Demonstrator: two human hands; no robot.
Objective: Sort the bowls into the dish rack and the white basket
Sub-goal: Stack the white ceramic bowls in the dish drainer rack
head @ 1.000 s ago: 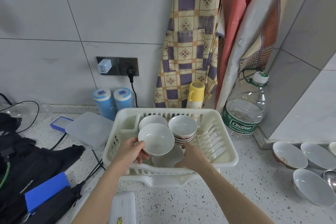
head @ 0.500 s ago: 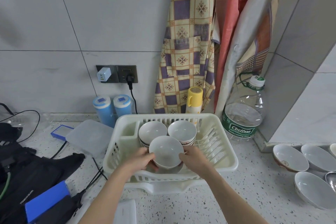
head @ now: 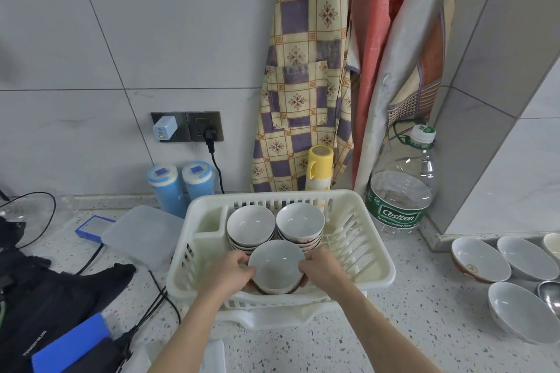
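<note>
A white plastic dish rack (head: pixel 375 254) stands on the speckled counter. Inside it, at the back, are two stacks of white bowls, the left stack (head: pixel 251 225) and the right stack (head: pixel 300 222). In front of them sits a white bowl (head: pixel 277 265) upright near the rack's front wall. My left hand (head: pixel 228 274) grips its left side and my right hand (head: pixel 322 266) grips its right side, fingers curled around the rim. Several loose white bowls (head: pixel 480 259) lie on the counter at the far right.
A large Cestbon water bottle (head: pixel 400 191) stands right of the rack, a yellow flask (head: pixel 318 168) behind it. Two blue canisters (head: pixel 178 185), a clear lid (head: pixel 142 235), black bags and cables (head: pixel 45 297) fill the left. A metal spoon (head: pixel 550 297) lies among the right bowls.
The bowl that my left hand held above the rack has come down to the front of the rack, and both hands now hold it there. The camera tilted slightly upward.
</note>
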